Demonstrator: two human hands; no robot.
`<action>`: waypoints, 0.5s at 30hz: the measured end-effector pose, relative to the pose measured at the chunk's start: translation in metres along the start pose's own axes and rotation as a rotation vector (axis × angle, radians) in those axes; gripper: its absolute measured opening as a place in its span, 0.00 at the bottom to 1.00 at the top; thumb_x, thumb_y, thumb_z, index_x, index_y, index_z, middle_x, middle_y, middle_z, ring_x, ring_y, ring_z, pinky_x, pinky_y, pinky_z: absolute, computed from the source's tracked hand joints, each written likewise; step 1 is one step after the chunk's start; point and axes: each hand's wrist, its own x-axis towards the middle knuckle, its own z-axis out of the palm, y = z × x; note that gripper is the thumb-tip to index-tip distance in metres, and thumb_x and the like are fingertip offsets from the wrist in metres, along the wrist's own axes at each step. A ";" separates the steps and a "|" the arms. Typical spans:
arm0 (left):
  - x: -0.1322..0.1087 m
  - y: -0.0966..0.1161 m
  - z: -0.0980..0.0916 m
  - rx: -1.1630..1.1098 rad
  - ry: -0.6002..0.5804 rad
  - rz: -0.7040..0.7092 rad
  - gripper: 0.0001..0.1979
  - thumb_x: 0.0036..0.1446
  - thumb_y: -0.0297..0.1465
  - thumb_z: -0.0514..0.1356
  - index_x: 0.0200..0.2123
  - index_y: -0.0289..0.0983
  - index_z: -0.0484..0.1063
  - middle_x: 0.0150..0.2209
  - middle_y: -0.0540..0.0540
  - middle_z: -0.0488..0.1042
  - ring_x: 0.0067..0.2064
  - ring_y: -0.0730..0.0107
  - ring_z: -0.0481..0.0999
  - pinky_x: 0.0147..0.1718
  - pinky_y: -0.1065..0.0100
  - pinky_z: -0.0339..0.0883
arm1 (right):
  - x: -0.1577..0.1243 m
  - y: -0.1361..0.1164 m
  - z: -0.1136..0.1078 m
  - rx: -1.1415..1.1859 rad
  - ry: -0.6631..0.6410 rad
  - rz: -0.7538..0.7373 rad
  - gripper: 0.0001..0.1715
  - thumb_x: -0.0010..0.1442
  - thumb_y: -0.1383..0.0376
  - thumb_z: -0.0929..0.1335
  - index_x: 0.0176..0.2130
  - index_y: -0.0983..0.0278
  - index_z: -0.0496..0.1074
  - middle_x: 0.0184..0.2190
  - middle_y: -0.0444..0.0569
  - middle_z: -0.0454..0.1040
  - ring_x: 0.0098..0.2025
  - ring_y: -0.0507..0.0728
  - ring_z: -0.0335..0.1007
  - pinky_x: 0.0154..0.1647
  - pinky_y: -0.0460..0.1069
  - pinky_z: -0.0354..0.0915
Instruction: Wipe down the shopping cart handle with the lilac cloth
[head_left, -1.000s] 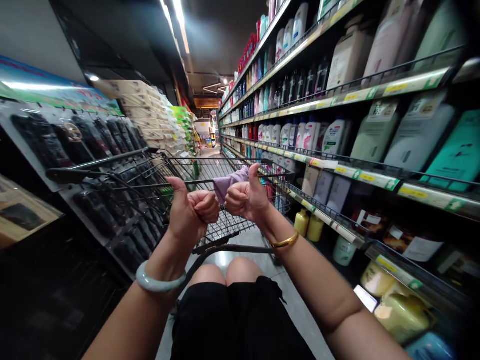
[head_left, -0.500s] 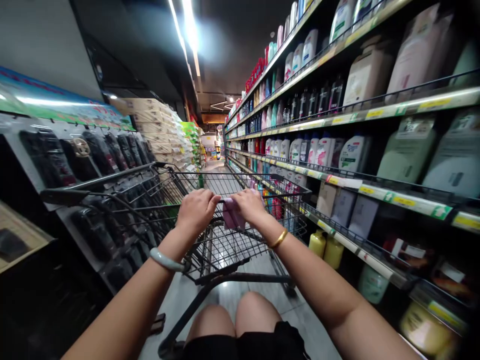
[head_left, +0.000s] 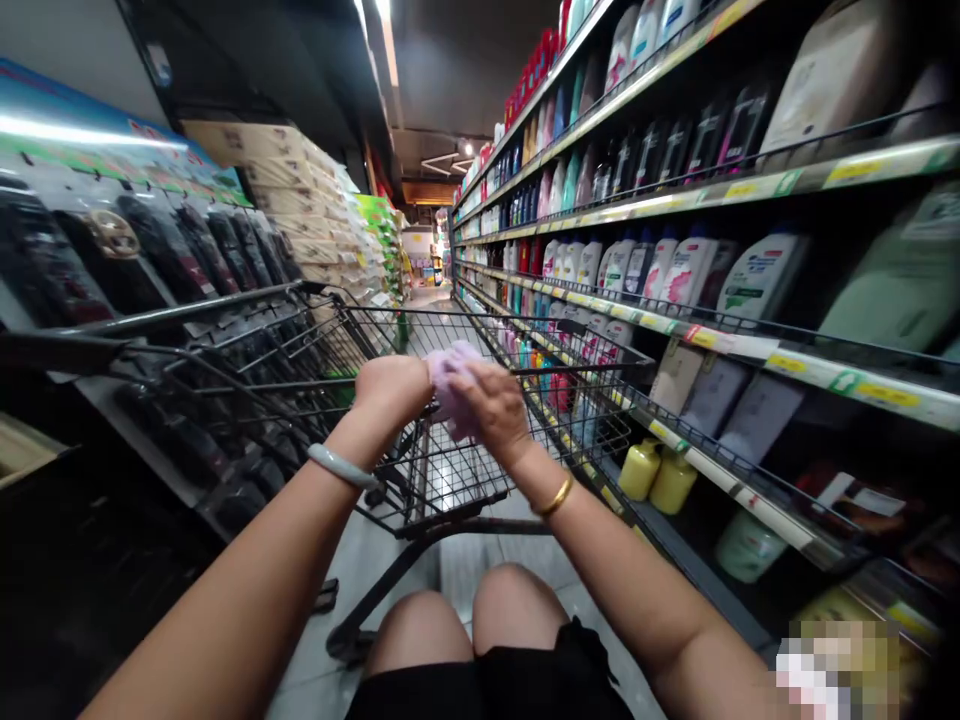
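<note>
A crumpled lavender cloth (head_left: 455,390) is bunched between my hands, above the near part of a black wire shopping cart (head_left: 442,480). My right hand (head_left: 499,405) is closed over the cloth from the right, its fingers slightly blurred. My left hand (head_left: 394,388) is bent at the wrist and meets the cloth from the left. Its fingers are hidden behind the cloth, so their grip does not show. A pale bangle (head_left: 341,467) circles my left wrist and a gold one (head_left: 555,497) my right.
Shelves of shampoo bottles (head_left: 757,275) line the right side, with two yellow pump bottles (head_left: 656,478) low down. Packaged dark goods hang on a rack (head_left: 172,240) at left, before stacked cartons (head_left: 277,200). A tiled aisle (head_left: 431,293) runs ahead.
The cloth, earlier hanging below my right hand, is now bunched up between both hands. My left wrist has bent and its fingers have gone out of sight. The cart appears higher in view.
</note>
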 end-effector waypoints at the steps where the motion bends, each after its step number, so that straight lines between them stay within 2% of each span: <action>1: 0.000 0.002 0.001 0.012 0.011 -0.015 0.31 0.70 0.40 0.43 0.41 0.30 0.84 0.40 0.25 0.82 0.47 0.42 0.83 0.41 0.56 0.71 | -0.003 0.009 -0.004 -0.021 0.042 0.097 0.19 0.65 0.62 0.71 0.55 0.55 0.79 0.57 0.55 0.77 0.61 0.66 0.68 0.68 0.62 0.63; 2: 0.000 0.004 0.001 0.026 0.021 -0.033 0.34 0.71 0.41 0.40 0.40 0.29 0.84 0.40 0.25 0.82 0.46 0.42 0.83 0.41 0.55 0.71 | -0.006 0.017 -0.007 -0.042 0.119 0.206 0.16 0.66 0.65 0.68 0.51 0.57 0.80 0.53 0.56 0.77 0.59 0.66 0.68 0.66 0.64 0.63; 4: 0.000 0.007 0.004 0.047 0.037 -0.058 0.38 0.72 0.42 0.36 0.39 0.27 0.83 0.38 0.24 0.81 0.46 0.42 0.83 0.40 0.56 0.71 | -0.008 0.022 -0.006 -0.054 0.278 0.371 0.19 0.65 0.71 0.63 0.47 0.59 0.81 0.51 0.57 0.75 0.59 0.66 0.67 0.66 0.67 0.63; 6: 0.001 0.008 0.006 0.063 0.048 -0.061 0.38 0.72 0.41 0.36 0.40 0.27 0.83 0.39 0.25 0.81 0.46 0.42 0.83 0.40 0.55 0.71 | -0.007 0.010 0.006 -0.005 0.281 0.340 0.21 0.64 0.73 0.62 0.47 0.59 0.80 0.52 0.57 0.74 0.59 0.66 0.65 0.65 0.67 0.63; 10: 0.001 0.004 0.011 0.085 0.058 -0.051 0.35 0.72 0.40 0.38 0.43 0.27 0.83 0.40 0.26 0.81 0.47 0.42 0.82 0.42 0.54 0.70 | -0.004 -0.016 0.023 0.089 0.082 0.081 0.18 0.66 0.70 0.65 0.51 0.56 0.78 0.54 0.55 0.73 0.58 0.64 0.66 0.65 0.62 0.66; 12: 0.001 0.003 0.012 0.085 0.059 -0.053 0.34 0.72 0.41 0.39 0.43 0.28 0.83 0.40 0.26 0.81 0.46 0.43 0.82 0.42 0.55 0.70 | -0.005 -0.012 0.020 0.037 0.133 0.105 0.16 0.65 0.69 0.66 0.50 0.56 0.77 0.52 0.54 0.73 0.55 0.64 0.67 0.63 0.63 0.67; 15: 0.003 0.004 0.012 0.080 0.059 -0.056 0.34 0.73 0.41 0.39 0.42 0.28 0.83 0.38 0.27 0.81 0.46 0.46 0.83 0.42 0.57 0.69 | -0.007 -0.005 0.016 -0.056 0.357 0.291 0.20 0.62 0.72 0.64 0.51 0.58 0.74 0.50 0.56 0.72 0.56 0.66 0.67 0.62 0.66 0.68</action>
